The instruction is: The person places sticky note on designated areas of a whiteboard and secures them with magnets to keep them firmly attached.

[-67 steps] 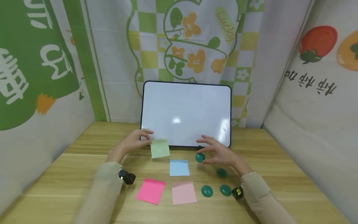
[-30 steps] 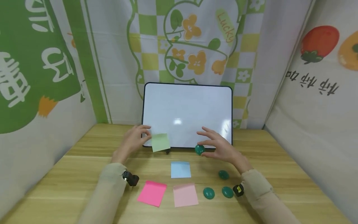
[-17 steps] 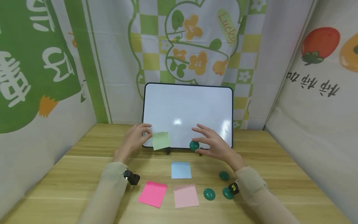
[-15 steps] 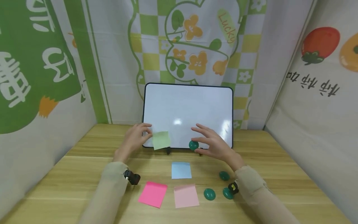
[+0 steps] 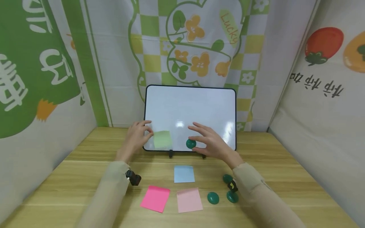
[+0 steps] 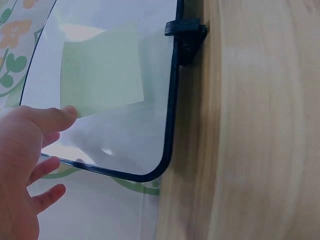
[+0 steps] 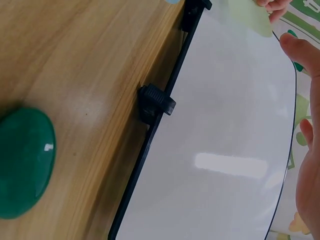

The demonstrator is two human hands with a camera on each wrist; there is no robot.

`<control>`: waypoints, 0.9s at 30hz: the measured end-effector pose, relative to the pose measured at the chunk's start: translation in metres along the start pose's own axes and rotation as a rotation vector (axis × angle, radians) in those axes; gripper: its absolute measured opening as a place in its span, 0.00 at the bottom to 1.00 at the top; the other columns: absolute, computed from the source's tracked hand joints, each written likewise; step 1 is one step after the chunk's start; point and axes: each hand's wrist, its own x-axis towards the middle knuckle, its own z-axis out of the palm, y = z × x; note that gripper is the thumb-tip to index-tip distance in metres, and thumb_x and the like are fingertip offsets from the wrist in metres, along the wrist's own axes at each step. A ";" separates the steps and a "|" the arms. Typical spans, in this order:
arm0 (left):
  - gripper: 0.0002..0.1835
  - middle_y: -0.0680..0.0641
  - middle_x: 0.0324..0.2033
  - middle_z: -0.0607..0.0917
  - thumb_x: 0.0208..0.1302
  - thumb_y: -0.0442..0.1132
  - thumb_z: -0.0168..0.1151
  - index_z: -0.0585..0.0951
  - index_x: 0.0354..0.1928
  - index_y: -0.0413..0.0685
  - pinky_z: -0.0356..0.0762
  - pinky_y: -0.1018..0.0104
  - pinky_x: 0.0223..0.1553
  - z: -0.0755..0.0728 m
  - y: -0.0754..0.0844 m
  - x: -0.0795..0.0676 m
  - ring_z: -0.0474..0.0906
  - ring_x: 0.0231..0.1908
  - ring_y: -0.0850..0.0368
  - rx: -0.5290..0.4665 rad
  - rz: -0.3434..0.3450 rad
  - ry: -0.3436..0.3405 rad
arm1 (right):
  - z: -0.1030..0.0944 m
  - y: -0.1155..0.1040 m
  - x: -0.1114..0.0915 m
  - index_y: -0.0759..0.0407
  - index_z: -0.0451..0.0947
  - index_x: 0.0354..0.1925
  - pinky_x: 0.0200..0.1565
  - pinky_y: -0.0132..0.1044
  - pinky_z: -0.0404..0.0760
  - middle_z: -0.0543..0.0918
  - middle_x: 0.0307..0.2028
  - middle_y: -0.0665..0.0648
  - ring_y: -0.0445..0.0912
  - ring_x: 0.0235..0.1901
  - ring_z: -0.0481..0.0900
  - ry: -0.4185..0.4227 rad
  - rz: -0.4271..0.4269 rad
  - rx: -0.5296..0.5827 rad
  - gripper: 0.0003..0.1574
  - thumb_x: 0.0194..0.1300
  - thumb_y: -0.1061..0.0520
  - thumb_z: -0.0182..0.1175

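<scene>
My left hand (image 5: 136, 137) pinches the left edge of a pale green sticky note (image 5: 162, 139) between thumb and finger. The note lies over the lower left of a black-framed whiteboard (image 5: 208, 110); in the left wrist view the thumb (image 6: 62, 117) sits at the note's corner. My right hand (image 5: 212, 142) pinches a round green magnet (image 5: 190, 144) between thumb and forefinger, the other fingers spread, in front of the board's lower middle. In the right wrist view that magnet is mostly hidden behind the thumb (image 7: 300, 50).
On the wooden table (image 5: 85, 164) lie a blue note (image 5: 184, 174), a hot pink note (image 5: 155, 199) and a light pink note (image 5: 189, 200). Green magnets (image 5: 213, 198) lie at the right, near my right sleeve. Black clip feet (image 5: 170, 154) hold up the whiteboard.
My left hand has raised the green note from near the table onto the whiteboard's lower left. The right hand has lifted a magnet off the table and carried it leftward toward the note.
</scene>
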 end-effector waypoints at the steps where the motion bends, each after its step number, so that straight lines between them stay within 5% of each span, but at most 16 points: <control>1: 0.07 0.43 0.66 0.76 0.66 0.42 0.65 0.87 0.35 0.47 0.66 0.37 0.62 -0.001 -0.001 0.002 0.69 0.62 0.39 0.009 0.003 0.004 | 0.001 0.000 0.002 0.55 0.84 0.52 0.63 0.57 0.74 0.73 0.66 0.64 0.61 0.70 0.65 0.003 -0.006 -0.004 0.27 0.52 0.53 0.77; 18: 0.07 0.45 0.67 0.75 0.67 0.44 0.65 0.87 0.36 0.49 0.63 0.36 0.63 -0.018 0.006 0.018 0.67 0.64 0.38 0.097 0.041 -0.029 | 0.013 0.003 0.016 0.54 0.85 0.50 0.66 0.57 0.70 0.72 0.68 0.62 0.62 0.72 0.60 0.038 -0.016 -0.085 0.26 0.52 0.50 0.77; 27: 0.07 0.44 0.65 0.76 0.65 0.43 0.66 0.87 0.35 0.49 0.50 0.38 0.73 -0.017 0.005 0.025 0.67 0.65 0.39 0.143 0.062 -0.012 | 0.020 0.004 0.029 0.54 0.85 0.51 0.70 0.57 0.65 0.71 0.68 0.61 0.62 0.72 0.60 0.060 -0.024 -0.114 0.27 0.52 0.49 0.77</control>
